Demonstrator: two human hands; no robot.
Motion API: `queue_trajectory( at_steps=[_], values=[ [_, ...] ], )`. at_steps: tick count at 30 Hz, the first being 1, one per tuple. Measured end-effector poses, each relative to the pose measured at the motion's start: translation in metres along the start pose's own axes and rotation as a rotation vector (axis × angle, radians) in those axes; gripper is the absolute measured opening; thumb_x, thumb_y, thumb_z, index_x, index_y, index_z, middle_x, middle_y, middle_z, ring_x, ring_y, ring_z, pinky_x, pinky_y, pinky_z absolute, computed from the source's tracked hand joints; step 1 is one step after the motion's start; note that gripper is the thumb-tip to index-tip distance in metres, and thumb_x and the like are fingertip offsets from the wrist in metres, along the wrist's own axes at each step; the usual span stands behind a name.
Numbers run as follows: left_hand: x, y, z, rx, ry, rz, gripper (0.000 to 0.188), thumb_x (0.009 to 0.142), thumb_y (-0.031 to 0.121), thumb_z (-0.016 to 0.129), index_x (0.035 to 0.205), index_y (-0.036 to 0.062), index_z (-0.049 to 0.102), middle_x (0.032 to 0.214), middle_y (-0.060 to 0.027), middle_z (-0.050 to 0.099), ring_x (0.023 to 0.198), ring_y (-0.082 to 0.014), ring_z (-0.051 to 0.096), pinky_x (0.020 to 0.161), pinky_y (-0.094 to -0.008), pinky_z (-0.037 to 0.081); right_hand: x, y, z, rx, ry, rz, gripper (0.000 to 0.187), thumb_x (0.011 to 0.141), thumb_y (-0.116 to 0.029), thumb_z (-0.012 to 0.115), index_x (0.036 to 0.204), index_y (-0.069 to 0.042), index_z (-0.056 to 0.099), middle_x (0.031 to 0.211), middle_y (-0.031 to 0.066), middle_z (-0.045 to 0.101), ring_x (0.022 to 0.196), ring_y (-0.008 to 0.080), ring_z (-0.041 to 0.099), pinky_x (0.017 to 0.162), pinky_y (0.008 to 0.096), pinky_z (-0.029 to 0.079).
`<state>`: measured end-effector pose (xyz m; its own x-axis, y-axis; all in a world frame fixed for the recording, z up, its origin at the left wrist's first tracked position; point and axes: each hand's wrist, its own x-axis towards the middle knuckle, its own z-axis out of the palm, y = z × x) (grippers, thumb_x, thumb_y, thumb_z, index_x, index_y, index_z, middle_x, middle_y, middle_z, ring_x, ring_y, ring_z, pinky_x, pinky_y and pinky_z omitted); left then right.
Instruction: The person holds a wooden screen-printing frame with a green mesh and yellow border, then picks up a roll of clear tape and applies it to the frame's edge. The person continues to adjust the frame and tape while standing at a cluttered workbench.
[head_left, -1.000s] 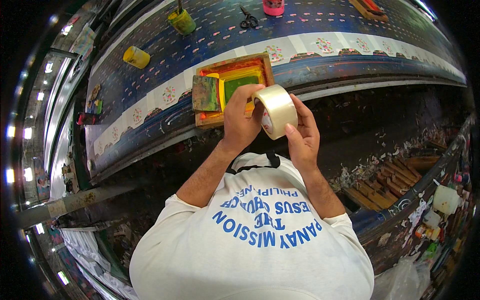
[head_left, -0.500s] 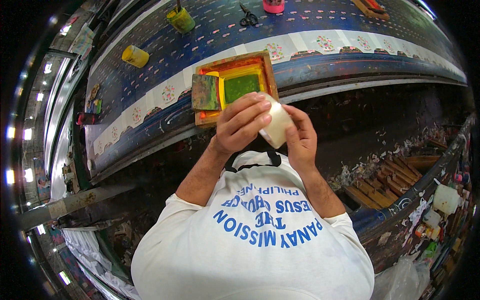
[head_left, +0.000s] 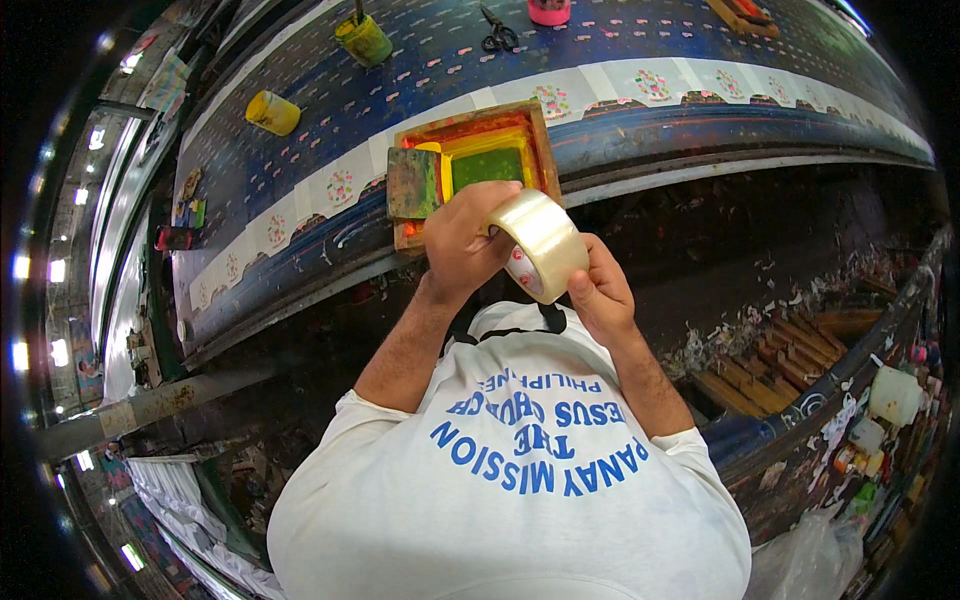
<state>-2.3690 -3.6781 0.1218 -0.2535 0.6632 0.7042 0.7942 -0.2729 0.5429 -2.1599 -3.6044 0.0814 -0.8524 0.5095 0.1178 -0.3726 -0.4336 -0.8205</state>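
A wide roll of clear packing tape is held up in front of my chest, tilted so that part of its inner core shows. My left hand grips its left side, with some fingertips hidden inside or behind the roll. On the other side, the thumb and fingers of my right hand close on the tape's lower right edge. Just beyond my hands, a small wooden printing frame with a green and yellow mesh rests at the table's near edge. A paint-stained block lies across its left side.
The long blue table carries a strip of white fabric pieces with printed flowers. Farther back are a yellow cup, a yellow-green paint pot, black scissors and a pink pot. Wooden frames lie low on the right.
The tape roll has turned so its open core and side now show. My left hand has shifted round it, while my right hand keeps hold of the lower right edge.
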Motion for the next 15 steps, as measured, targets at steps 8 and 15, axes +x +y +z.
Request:
queue_trajectory(
  at_steps=[8, 15],
  values=[
    [-0.029, 0.023, 0.027, -0.553, -0.237, -0.916, 0.032, 0.109, 0.014, 0.066, 0.139, 0.0028, 0.066, 0.121, -0.0089, 0.076, 0.115, -0.0181, 0.071, 0.103, -0.0352, 0.055, -0.001, 0.002, -0.004, 0.149, 0.114, -0.121, 0.036, 0.108, -0.024, 0.061, 0.134, 0.001, 0.058, 0.122, 0.0091, 0.068, 0.111, 0.0128, 0.064, 0.099, 0.0292, 0.051],
    [-0.031, 0.033, 0.031, -0.552, -0.372, -1.172, 0.024, 0.109, 0.014, 0.058, 0.127, -0.0002, 0.067, 0.102, -0.0103, 0.076, 0.079, -0.0203, 0.076, 0.052, -0.0321, 0.058, 0.003, -0.028, 0.007, 0.085, 0.275, 0.076, 0.031, 0.103, -0.022, 0.06, 0.122, 0.002, 0.064, 0.106, 0.0073, 0.071, 0.095, 0.013, 0.069, 0.09, 0.0292, 0.054]
  ],
)
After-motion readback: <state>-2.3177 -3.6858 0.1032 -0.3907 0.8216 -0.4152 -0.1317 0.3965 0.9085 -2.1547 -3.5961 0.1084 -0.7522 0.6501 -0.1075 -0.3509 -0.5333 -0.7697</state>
